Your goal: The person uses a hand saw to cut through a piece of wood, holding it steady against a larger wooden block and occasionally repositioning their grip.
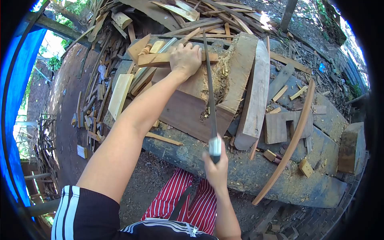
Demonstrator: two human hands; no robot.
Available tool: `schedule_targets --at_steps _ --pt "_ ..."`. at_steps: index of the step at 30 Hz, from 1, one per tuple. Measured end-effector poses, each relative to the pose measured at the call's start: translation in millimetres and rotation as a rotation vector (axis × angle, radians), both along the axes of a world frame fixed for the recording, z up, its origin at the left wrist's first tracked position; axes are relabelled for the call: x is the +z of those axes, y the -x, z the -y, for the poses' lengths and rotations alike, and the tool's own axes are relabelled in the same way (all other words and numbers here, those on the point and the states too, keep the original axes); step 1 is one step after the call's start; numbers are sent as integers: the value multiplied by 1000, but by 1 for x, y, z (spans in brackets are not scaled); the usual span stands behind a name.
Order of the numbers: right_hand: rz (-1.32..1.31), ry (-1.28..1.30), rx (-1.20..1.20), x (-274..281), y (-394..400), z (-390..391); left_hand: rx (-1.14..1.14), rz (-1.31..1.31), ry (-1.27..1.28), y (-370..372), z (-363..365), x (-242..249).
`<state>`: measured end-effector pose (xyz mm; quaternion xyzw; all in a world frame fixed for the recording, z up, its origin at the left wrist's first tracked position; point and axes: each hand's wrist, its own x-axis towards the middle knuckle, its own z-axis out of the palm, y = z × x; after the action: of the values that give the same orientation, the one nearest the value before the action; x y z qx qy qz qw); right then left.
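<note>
My left hand (185, 61) presses down on a short wooden strip (155, 60), its fingers wrapped over the top edge. The strip lies across a large brown wood block (186, 112) on the workbench. In my right hand (217, 170) is the handle of a handsaw (211, 92), held at the near side of the bench. Its long narrow blade points away from me and crosses the strip near its right end, just right of my left hand. Whether the teeth have cut into the wood cannot be made out. Sawdust and chips (222, 78) lie in the rough hollow beside the blade.
A thick grey timber (256, 94) leans right of the block. Further right are a notched board (276, 128), a long curved strip (290, 150) and a small block (306, 168) on the workbench (192, 160). Scrap wood (224, 20) is piled behind; a blue tarp (14, 112) hangs left.
</note>
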<state>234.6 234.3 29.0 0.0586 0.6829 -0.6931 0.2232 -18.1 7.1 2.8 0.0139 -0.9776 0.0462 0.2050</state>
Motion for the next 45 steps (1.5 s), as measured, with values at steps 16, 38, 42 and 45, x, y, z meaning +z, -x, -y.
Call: schedule_targets --at_steps 16,38,42,45 --pt "46 160 -72 -19 78 46 -8 3 -24 -2 -2 4" --pt "51 -14 -35 -15 -34 10 -17 4 -60 -4 2 1" --pt "23 83 -73 -23 43 39 -53 -2 -50 -3 2 3" --pt "4 74 -100 -19 36 49 -29 -18 -40 -2 1 1"
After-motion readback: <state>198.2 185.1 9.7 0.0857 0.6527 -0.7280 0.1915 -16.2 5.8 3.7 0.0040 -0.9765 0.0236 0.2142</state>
